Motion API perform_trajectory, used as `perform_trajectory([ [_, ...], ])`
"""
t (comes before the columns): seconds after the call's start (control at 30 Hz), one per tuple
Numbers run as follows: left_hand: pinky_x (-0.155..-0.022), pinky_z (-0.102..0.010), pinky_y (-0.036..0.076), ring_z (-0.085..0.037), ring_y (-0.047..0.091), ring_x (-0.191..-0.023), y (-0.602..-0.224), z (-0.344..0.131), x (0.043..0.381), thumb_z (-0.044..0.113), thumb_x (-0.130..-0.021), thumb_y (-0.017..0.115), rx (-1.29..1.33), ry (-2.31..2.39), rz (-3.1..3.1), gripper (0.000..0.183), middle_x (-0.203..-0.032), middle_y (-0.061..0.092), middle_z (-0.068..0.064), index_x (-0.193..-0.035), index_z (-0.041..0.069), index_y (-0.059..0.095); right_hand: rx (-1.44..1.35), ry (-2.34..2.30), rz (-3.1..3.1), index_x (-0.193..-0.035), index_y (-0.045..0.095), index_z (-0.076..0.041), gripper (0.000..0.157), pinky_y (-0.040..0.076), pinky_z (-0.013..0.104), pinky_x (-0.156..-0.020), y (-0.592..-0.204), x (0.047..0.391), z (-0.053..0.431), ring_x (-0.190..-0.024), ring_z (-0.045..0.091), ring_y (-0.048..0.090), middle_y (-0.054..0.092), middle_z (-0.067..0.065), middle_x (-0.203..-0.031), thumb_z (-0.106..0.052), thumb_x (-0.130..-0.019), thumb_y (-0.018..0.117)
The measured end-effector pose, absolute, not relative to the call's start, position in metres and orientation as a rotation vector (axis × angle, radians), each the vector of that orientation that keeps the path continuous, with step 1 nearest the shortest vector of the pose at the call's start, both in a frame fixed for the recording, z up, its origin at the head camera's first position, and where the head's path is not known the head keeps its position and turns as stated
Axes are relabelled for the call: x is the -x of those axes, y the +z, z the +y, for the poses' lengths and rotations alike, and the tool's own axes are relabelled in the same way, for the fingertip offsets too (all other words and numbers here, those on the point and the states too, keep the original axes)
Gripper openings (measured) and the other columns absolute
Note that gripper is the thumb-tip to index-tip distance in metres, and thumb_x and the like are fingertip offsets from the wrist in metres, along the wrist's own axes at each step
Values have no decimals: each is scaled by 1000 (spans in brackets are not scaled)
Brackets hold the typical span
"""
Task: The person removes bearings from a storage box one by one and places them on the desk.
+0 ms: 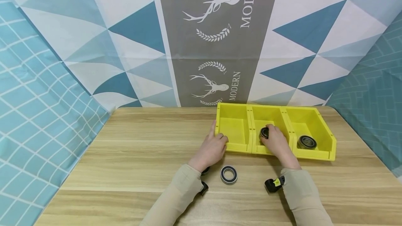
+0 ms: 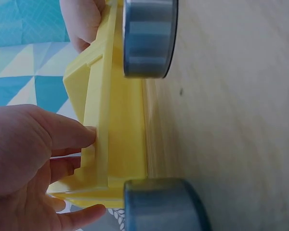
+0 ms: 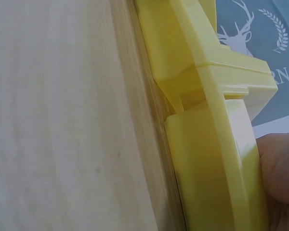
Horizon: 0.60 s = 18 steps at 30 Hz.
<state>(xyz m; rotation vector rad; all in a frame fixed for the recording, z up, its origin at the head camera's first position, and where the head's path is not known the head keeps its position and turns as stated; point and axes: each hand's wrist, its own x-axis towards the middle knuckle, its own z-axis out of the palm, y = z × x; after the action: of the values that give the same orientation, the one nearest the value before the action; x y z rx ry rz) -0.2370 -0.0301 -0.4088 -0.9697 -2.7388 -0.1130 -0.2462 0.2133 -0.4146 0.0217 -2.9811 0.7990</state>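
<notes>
A yellow three-compartment bin (image 1: pixel 237 147) stands at the back of the table. My left hand (image 1: pixel 211 147) grips its front left edge; in the left wrist view the thumb (image 2: pixel 70 132) presses the front lip, with other fingers on the inner side. Inside the middle compartment, my right hand (image 1: pixel 276 142) holds a black-and-silver ball bearing (image 1: pixel 264 133). Another bearing (image 1: pixel 307 143) lies in the right compartment. In the right wrist view the bin wall hides most of the right hand (image 3: pixel 282 173) and its bearing.
One bearing (image 1: pixel 228 181) lies flat on the wooden table (image 1: pixel 141 170) before the bin. Another bearing (image 1: pixel 205 171) is partly hidden under the left wrist. Black wrist cameras (image 1: pixel 272 185) sit at both cuffs. A patterned cloth (image 1: pixel 216 44) hangs behind the table.
</notes>
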Motion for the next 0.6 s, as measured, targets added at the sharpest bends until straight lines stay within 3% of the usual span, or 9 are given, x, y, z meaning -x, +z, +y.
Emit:
perform_trajectory([
  [0.27,-95,-41,44,-36,17,-136,-409,-31,235,19,-88,57,947,-99,-2730,13,-95,63,-2,-98,12,63,-17,809,-2971,-130,32,13,57,39,58,-90,-415,246,213,-110,51,42,38,38,-124,-15,-87,56],
  [0.6,-86,-41,49,-38,11,-137,-410,-31,232,19,-88,56,928,-130,-2745,14,-97,63,-2,-99,13,63,-11,805,-2952,-129,34,12,55,39,58,-89,-415,246,213,-109,51,43,39,38,-123,-16,-87,56],
])
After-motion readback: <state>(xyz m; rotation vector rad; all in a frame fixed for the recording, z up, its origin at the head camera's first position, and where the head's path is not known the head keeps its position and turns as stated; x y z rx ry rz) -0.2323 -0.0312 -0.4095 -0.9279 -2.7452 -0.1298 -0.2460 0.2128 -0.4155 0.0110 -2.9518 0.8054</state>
